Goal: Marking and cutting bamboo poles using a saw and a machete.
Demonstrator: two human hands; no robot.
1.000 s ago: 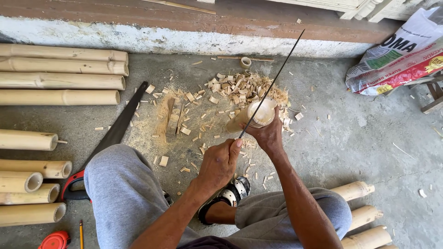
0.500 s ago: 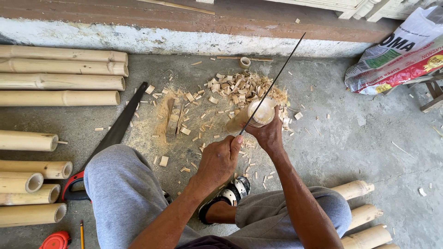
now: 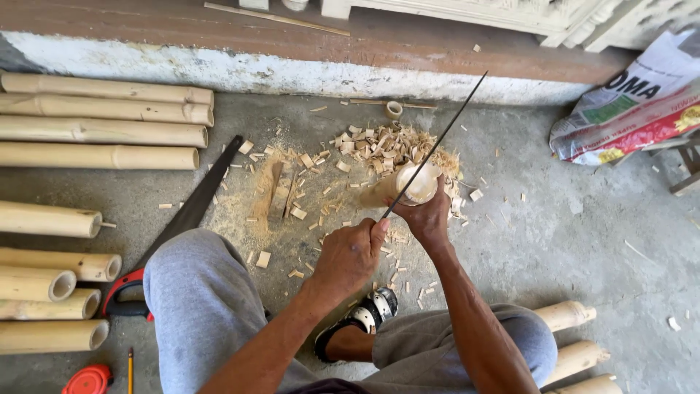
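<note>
Lying at far left, bamboo poles and a saw were seen on the floor. The left hand was closed about the lower end of a thin dark rod. The right hand was clasped around the bamboo section, amid shavings. The section was judged light, stiff, hollow, best gripped around its wall.

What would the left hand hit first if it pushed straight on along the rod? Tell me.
The left hand grips the thin dark rod, which points up and right. The first thing in that line looks like the bamboo piece in the right hand, though depth is unclear.
</note>
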